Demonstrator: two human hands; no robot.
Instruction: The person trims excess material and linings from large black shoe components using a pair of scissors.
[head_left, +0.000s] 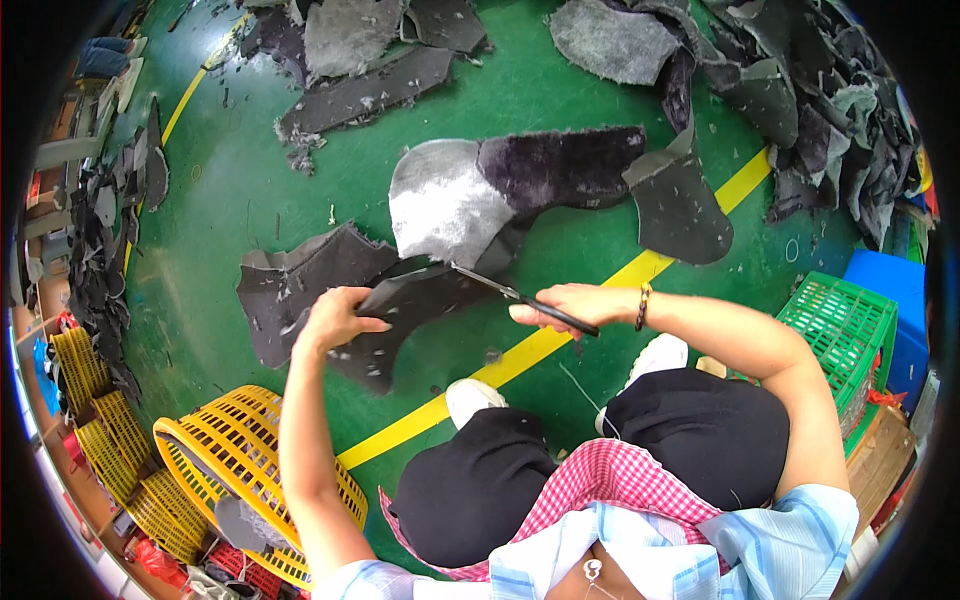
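My right hand (575,303) is closed round the black handles of a pair of scissors (512,292). Their metal blades point left, and the tips reach the edge of the dark grey fabric. My left hand (338,318) grips the left side of that dark fabric piece (415,312), which lies partly on the floor. Just beyond the tips lies a fuzzy piece, light grey (445,195) at its left and dark plush (565,170) at its right. Under and left of my left hand spreads another dark grey piece (300,275).
Piles of grey fabric scraps lie at the far left (385,85) and far right (840,130). A yellow line (530,345) crosses the green floor. A yellow basket (250,430) stands beside my left arm, a green crate (845,325) to my right. My bent knees are close in front.
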